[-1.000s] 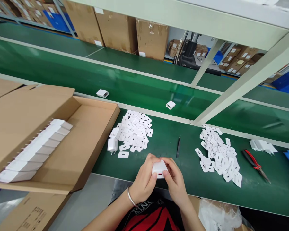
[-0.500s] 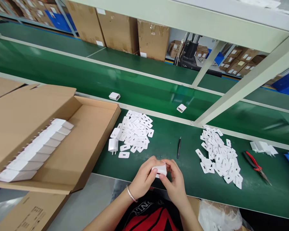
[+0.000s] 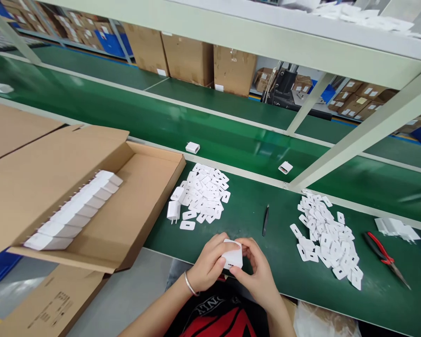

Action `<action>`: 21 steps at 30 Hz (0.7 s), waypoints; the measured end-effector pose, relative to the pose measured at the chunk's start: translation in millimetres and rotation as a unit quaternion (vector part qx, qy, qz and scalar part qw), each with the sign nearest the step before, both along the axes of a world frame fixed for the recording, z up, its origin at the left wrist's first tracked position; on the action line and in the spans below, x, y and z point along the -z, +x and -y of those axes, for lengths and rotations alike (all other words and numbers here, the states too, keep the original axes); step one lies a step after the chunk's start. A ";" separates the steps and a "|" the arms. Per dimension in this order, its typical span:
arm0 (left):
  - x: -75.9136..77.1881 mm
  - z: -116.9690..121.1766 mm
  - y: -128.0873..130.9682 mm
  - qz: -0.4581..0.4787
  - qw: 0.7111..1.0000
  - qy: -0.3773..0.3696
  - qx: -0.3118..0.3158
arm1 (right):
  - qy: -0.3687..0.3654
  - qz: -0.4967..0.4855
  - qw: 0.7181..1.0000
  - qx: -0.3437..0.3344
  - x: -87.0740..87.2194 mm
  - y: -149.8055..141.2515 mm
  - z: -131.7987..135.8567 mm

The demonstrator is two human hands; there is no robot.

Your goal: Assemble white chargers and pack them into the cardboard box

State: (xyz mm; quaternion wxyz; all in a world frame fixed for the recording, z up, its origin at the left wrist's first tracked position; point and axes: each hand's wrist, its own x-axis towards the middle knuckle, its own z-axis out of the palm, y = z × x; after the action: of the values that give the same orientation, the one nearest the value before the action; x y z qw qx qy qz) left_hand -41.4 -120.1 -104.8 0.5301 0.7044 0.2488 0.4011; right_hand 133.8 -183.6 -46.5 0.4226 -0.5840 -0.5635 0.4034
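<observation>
Between both hands, over the front edge of the green bench, is a white charger [image 3: 234, 257] with a slot showing on its near face. My left hand [image 3: 210, 262] grips its left side, thumb on the near corner. My right hand [image 3: 253, 267] is closed on the right side, its thumb at the lower front corner. Ahead to the left lies a pile of white slotted cover plates [image 3: 205, 192], with a white plug charger [image 3: 173, 211] beside it. Black tweezers [image 3: 265, 220] lie beyond my right hand. Another pile of cover plates [image 3: 330, 238] spreads to the right.
An open cardboard box [image 3: 154, 173] at left holds a row of white chargers [image 3: 77, 210]. Red-handled pliers [image 3: 388, 260] and several chargers [image 3: 396, 229] lie at far right. Two chargers sit on the green conveyor [image 3: 231, 150] behind the rail. A pale frame post [image 3: 365, 121] slants across.
The charger has been tilted in my fingers, so its slotted face shows more. My view has shifted left, and another white piece appears on the conveyor at far left.
</observation>
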 end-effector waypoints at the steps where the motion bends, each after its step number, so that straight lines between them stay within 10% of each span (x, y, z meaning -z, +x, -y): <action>1: 1.8 1.6 -0.4 0.030 0.998 -0.048 -0.004 | -0.011 0.007 1.000 -0.016 -2.2 1.9 -0.8; 5: 2.5 4.3 -1.2 0.141 0.953 -0.268 0.007 | -0.009 0.038 0.998 -0.053 -0.8 4.3 -4.5; 10: -12.9 3.9 -14.2 0.177 0.915 -0.353 0.079 | 0.015 0.081 0.994 -0.066 13.3 -2.2 -10.2; 16: -49.5 -50.5 -93.4 0.002 0.983 -0.100 -0.152 | 0.070 0.117 0.990 -0.034 33.2 2.3 -22.1; 18: -59.7 -93.5 -131.3 -0.143 0.949 0.016 -0.281 | 0.088 0.121 0.989 0.012 43.7 8.0 -25.4; 21: -60.6 -165.7 -180.1 -0.417 0.811 0.093 -0.399 | 0.099 0.113 0.986 0.077 58.4 16.2 -26.0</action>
State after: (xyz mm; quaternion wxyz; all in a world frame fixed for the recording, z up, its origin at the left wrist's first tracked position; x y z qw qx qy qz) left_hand -221.5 45.6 -44.2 0.1008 0.6887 0.6667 0.2665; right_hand 150.0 -157.6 -104.9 0.4419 -0.6227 -0.5982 0.2433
